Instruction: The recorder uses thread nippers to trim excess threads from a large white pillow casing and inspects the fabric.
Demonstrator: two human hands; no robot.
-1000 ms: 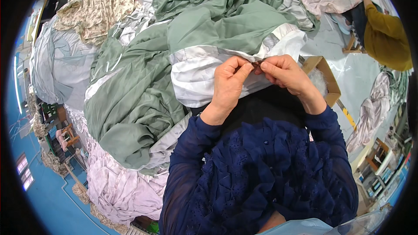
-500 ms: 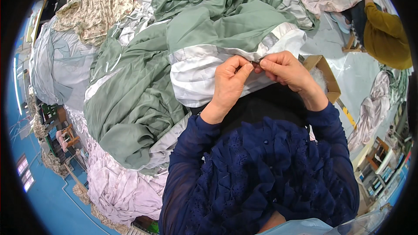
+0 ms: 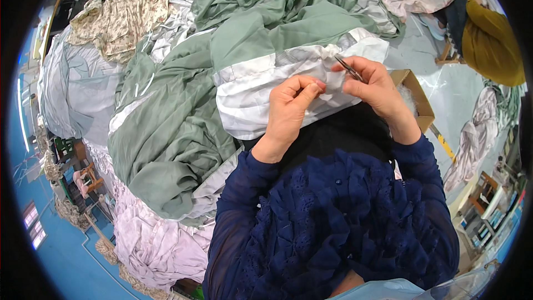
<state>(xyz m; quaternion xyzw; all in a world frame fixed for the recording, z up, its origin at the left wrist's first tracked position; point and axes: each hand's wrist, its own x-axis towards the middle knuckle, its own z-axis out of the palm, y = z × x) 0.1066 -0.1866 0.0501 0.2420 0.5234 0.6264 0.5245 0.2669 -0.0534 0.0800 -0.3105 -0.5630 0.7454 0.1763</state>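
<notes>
In front of me, green and white fabric is heaped up to my lap, its white band lying just beneath both hands. My right hand is closed around small dark metal thread snips, whose pointed tip aims up and to the left. Thumb and forefinger pressed together, my left hand pinches over the white band. Whatever may be between those fingertips is too small to name. A short gap separates the two hands.
An open cardboard box with whitish stuff in it stands right of my right hand. Pale pink cloth lies at the lower left, beige floral cloth at the far left. A person in a mustard top is at the far right.
My hands have come apart from where they met at the white band's edge. The right hand has lifted slightly, bringing the thread snips into view; the left has moved slightly nearer me.
</notes>
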